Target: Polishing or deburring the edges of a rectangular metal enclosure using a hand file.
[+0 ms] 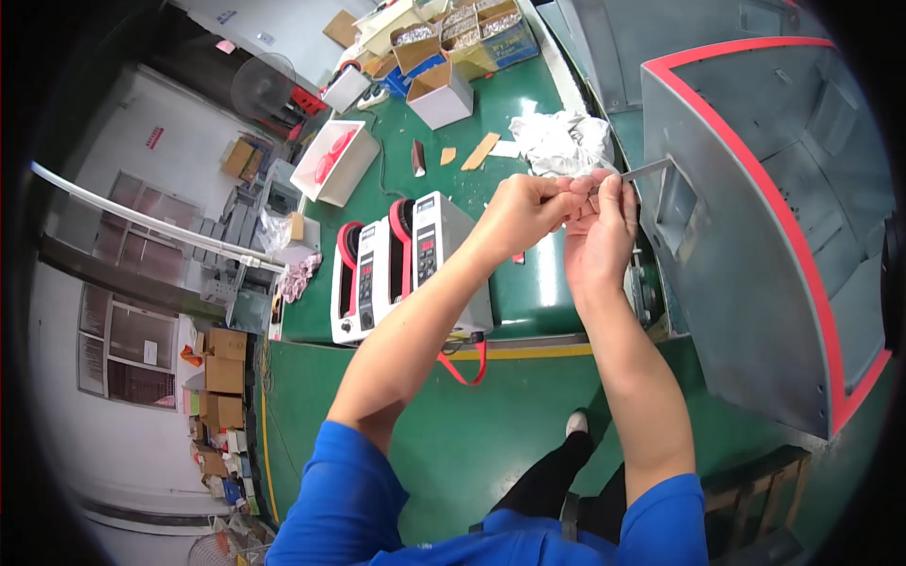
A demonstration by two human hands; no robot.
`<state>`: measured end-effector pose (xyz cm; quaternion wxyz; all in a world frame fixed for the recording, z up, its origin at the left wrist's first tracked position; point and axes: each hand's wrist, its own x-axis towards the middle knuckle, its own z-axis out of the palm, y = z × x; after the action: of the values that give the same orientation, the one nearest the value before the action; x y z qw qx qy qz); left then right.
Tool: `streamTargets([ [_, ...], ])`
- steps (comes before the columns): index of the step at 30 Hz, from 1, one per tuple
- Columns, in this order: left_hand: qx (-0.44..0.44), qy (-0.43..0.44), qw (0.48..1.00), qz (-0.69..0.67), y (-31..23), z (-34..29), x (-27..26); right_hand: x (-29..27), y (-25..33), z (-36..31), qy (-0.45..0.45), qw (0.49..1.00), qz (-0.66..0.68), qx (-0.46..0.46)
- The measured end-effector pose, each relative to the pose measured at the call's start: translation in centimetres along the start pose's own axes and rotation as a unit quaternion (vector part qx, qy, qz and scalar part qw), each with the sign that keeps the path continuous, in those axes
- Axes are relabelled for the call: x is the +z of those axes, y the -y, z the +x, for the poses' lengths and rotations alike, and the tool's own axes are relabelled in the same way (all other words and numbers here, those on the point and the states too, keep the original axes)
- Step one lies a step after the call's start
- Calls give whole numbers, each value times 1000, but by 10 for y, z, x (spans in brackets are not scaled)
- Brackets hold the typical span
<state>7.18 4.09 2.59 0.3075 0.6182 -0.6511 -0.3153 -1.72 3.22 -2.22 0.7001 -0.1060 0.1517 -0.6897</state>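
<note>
Both my hands meet in front of the grey metal cabinet (755,245), which has a pinkish-red strip along its rim. My left hand (530,215) is closed in a pinch, its fingertips against those of the other hand. What it pinches is too small to make out. My right hand (600,236) has its palm turned up and its fingers curled closed at the same spot. From beside its fingertips a thin grey metal strip (647,170) reaches to the rectangular opening (676,206) in the cabinet's side. Whether my fingers grip that strip cannot be told.
Two white tape dispensers (461,226) with red rolls stand on the green table (543,292). A crumpled white cloth (563,143) lies behind my hands. Further back are a white bin (355,175) with red items and open cardboard boxes (440,97). A wooden pallet (755,495) sits low right.
</note>
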Motion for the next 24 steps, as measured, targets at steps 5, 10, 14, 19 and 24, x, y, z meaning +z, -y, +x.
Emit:
streamTargets([
  [5, -98, -105, 987, -77, 68, -86, 45, -74, -33, -36, 36, 938, -209, 275],
  [10, -218, -124, 952, -173, 116, -150, 70, -135, -20, -116, 91, 835, -512, 178],
  [14, -217, -151, 958, -114, 143, -105, 67, -125, 44, -145, 34, 833, -525, 171],
  [19, -30, -314, 944, 92, 133, -83, 88, -124, 113, -183, 1, 792, -596, 136],
  [24, 3, -148, 989, 4, 107, -115, 145, -160, 173, -207, -166, 814, -551, 83],
])
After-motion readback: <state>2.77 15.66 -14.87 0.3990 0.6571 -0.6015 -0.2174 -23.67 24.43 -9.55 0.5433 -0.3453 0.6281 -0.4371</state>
